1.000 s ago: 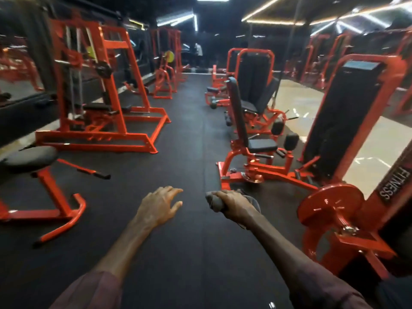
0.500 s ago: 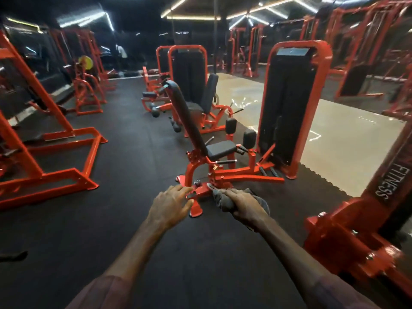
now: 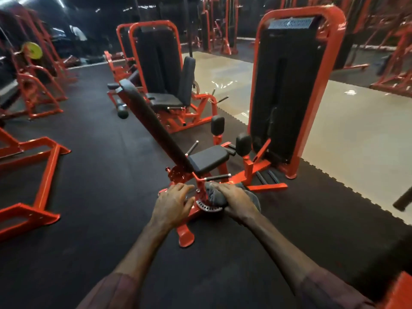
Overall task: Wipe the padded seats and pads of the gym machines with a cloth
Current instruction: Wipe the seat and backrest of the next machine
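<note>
right hand [image 3: 237, 200]: fist closed around grey cloth [image 3: 215, 196], lower centre of frame | left hand [image 3: 172, 205]: fingers loosely spread, empty | black seat pad [image 3: 208, 160]: centre, just above both hands, untouched

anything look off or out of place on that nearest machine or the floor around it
Nothing stands out. The nearest machine's seat and long reclined backrest look intact, and its two small pads stand upright. The black floor mat shows no spill or litter. The right hand grips the grey cloth; the left hand is empty.
</note>
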